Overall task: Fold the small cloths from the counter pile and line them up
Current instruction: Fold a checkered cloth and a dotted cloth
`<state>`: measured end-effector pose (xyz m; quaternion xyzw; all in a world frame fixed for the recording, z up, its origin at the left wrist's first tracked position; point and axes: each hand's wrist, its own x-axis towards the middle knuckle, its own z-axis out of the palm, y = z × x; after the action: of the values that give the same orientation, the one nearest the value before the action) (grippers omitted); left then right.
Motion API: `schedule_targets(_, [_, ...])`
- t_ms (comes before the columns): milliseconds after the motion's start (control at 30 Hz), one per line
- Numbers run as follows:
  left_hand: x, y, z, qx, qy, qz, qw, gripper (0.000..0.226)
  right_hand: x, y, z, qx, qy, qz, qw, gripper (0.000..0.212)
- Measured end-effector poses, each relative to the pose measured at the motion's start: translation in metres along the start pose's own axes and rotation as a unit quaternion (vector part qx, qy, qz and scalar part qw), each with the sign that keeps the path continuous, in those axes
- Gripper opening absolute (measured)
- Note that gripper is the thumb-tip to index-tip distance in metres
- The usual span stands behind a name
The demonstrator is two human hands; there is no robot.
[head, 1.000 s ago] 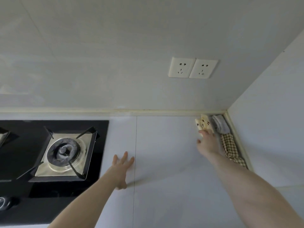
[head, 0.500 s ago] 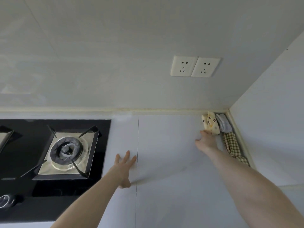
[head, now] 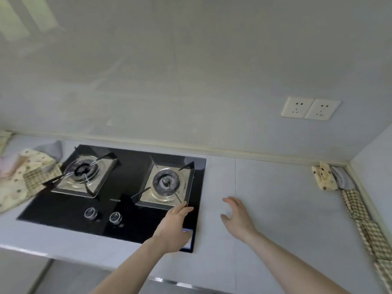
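Observation:
A loose pile of small cloths (head: 25, 177) lies at the far left of the counter, cream dotted and brown checked pieces showing. At the far right corner a folded cream dotted cloth (head: 324, 177) leans beside a folded grey cloth (head: 342, 177). Folded brown checked cloths (head: 364, 225) run in a line along the right wall. My left hand (head: 174, 228) hovers over the hob's front right corner, fingers relaxed and holding nothing. My right hand (head: 238, 217) floats above the bare counter, fingers spread and holding nothing.
A black two-burner gas hob (head: 118, 187) fills the counter between the pile and my hands, with two knobs (head: 104, 215) at its front. Two wall sockets (head: 309, 108) sit above the right side. The counter's front edge (head: 25, 249) runs low on the left.
My right hand has let go of the cream dotted cloth in the corner and drawn back left. My left hand moved over the hob. The view swung left, revealing the pile.

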<state>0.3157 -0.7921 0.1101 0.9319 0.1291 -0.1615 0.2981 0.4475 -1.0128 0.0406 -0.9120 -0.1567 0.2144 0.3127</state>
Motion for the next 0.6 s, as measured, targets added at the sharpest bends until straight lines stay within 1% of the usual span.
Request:
schedule_targets(133, [-0.085, -0.054, -0.054, -0.013, 0.095, -0.005, 0.995, 0.070, -0.038, -0.114, 0.046, 0.058, -0.018, -0.089, 0.994, 0.056])
schedule_targets(267, [-0.174, -0.127, -0.100, -0.010, 0.144, -0.027, 0.989, 0.066, -0.076, -0.218, 0.093, 0.098, -0.056, -0.133, 0.985, 0.058])
schedule_targets(433, [-0.268, -0.214, -0.146, 0.001, 0.193, -0.080, 0.978, 0.063, -0.119, -0.327, 0.147, 0.080, -0.088, -0.205, 0.971, 0.057])
schedule_targets(500, [-0.297, -0.244, -0.157, -0.011, 0.208, -0.105, 0.972, 0.060, -0.134, -0.361, 0.165, 0.067, -0.110, -0.231, 0.964, 0.058])
schedule_targets(600, [-0.326, -0.284, -0.176, -0.025, 0.234, -0.119, 0.965, 0.057, -0.146, -0.404, 0.186, 0.042, -0.131, -0.275, 0.952, 0.059])
